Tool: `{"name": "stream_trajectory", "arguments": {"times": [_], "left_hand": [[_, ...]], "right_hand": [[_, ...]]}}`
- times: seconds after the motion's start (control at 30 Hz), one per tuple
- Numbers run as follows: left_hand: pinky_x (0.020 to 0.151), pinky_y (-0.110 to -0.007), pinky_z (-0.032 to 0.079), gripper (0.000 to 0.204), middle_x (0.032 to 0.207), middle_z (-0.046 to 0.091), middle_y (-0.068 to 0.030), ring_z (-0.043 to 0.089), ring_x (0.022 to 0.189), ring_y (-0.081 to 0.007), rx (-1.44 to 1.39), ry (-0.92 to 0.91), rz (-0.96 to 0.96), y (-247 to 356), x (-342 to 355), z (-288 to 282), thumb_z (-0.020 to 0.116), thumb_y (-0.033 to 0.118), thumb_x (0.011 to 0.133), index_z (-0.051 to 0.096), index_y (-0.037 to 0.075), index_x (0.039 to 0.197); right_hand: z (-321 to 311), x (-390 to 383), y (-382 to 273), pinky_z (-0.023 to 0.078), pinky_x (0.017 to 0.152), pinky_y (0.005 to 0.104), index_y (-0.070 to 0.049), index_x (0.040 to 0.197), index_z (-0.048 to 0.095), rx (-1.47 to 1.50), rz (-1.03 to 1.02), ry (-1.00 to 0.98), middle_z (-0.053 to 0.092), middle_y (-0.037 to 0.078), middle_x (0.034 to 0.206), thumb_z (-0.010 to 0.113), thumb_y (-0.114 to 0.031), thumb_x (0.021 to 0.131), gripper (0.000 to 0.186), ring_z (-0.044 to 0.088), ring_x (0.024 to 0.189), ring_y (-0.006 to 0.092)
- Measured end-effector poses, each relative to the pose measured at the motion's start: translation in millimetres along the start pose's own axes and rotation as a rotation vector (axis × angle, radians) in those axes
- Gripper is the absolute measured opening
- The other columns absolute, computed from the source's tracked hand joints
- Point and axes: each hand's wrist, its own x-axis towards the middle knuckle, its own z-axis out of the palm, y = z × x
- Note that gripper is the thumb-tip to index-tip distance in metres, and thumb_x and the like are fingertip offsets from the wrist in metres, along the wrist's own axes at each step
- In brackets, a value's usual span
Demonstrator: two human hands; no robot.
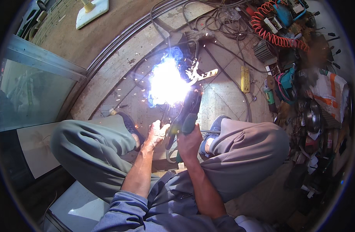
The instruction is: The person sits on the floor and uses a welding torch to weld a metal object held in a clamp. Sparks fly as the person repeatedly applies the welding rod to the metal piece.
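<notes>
A dazzling blue-white welding arc [168, 83] throws sparks between my feet and washes out whatever lies beneath it. My right hand [190, 143] is wrapped round the dark green handle of a welding electrode holder [190, 120], which points away from me toward the glare. Just left of it, my left hand [157, 133] is closed, its fingers pinched beside a dark curved piece [173, 133]; what it grips, if anything, I cannot make out. Beyond the holder's front end, a small brass-coloured metal strip [209, 74] sticks out to the right.
On the tiled floor lie black cables [220, 23] and a yellow power strip [245, 79]. A coiled red hose [258, 27], a green angle grinder [269, 96] and cluttered tools line the right. At left stands a glass door panel [34, 91]. My bent knees flank the work.
</notes>
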Motion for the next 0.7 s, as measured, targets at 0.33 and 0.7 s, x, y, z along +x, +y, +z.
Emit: {"name": "stream_trajectory", "arguments": {"times": [0.33,0.7], "left_hand": [[0.068,-0.043,0.050,0.039,0.081,0.068,-0.0213,0.065,0.075,-0.0318,-0.069,0.016,-0.041,-18,2,7,0.075,0.035,0.086,0.064,-0.002,0.090],[0.071,-0.043,0.050,0.037,0.082,0.068,-0.0214,0.066,0.076,-0.0321,-0.193,-0.121,0.085,-43,12,12,0.068,0.033,0.091,0.066,-0.002,0.100]], "right_hand": [[2,-1,-6,0.052,0.069,0.0441,0.003,0.095,0.059,-0.067,-0.192,0.053,0.067,0.022,0.084,0.071,-0.005,0.078,0.022,0.070,0.079,0.0357],[5,3,12,0.053,0.074,0.0437,0.000,0.105,0.057,0.012,-0.107,0.081,0.068,0.020,0.083,0.074,-0.006,0.073,0.037,0.070,0.080,0.0373]]}}
